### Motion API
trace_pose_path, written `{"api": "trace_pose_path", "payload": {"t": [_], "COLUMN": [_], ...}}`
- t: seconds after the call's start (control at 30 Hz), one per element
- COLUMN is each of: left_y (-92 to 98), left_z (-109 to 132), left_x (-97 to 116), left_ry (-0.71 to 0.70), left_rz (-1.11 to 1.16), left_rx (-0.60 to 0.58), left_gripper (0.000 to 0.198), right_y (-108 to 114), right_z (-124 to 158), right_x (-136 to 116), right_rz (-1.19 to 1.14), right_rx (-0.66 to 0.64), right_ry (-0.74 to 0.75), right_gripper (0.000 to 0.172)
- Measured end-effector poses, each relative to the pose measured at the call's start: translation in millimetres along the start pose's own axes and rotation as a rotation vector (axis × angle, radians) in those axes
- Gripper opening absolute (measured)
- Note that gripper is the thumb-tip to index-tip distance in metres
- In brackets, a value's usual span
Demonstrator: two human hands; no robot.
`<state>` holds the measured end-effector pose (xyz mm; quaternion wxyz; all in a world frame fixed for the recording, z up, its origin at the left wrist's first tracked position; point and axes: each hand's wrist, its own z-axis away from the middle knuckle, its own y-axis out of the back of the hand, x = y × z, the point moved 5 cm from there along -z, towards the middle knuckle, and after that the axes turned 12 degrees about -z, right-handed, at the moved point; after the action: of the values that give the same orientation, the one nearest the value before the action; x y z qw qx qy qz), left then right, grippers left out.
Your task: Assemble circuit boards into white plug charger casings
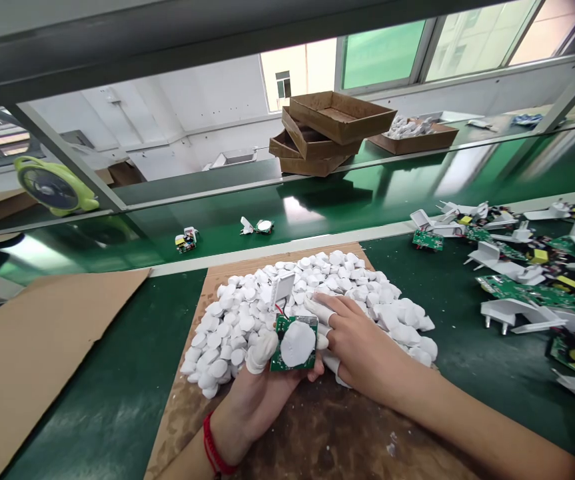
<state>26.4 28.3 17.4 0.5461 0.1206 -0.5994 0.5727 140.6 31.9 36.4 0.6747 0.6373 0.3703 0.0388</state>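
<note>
The left hand (pixel 254 400), a red cord bracelet (pixel 212 443) at its wrist, lies palm up and cradles a green circuit board (pixel 278 357), its capped thumb (pixel 262 350) pressed down over the board's near edge, so that hand is closed on it. A rounded white lump (pixel 297 345) covers much of the board's face, and thin red and dark wires (pixel 280 309) run up to a small white plastic plate (pixel 282 290) standing at a tilt. The right hand (pixel 362 340) reaches across from the other side, its capped fingers (pixel 317 310) spread at the board's far edge; whether they pinch it or only lie against it cannot be told. The board should be light and stiff, but probably brittle at the rim — safest held by its bare edges, clear of the wires. The lump looks crumbly, judging by white crumbs (pixel 392 443) on the cardboard sheet (pixel 187 417) below. Both hands sit over a heap of white lumps (pixel 337 280) on that sheet, while white plug housings (pixel 504 313) and more boards lie scattered on the green conveyor belt (pixel 447 373) — well apart, off to the right.
</note>
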Motion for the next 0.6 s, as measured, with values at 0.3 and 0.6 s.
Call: {"api": "trace_pose_path", "payload": {"t": [0.3, 0.6], "left_y": [0.3, -0.5], "left_z": [-1.1, -2.3], "left_x": [-6.0, -5.6], "left_ry": [0.045, 0.035], "left_rz": [0.009, 0.013], "left_rx": [-0.005, -0.048], "left_gripper": [0.042, 0.034], "right_y": [-1.7, 6.0], "right_z": [4.5, 10.5], "right_x": [-1.1, -0.3], "right_rz": [-0.017, -0.010], "right_rx": [0.013, -0.138], "right_ry": [0.063, 0.111], "right_gripper": [0.017, 0.017]}}
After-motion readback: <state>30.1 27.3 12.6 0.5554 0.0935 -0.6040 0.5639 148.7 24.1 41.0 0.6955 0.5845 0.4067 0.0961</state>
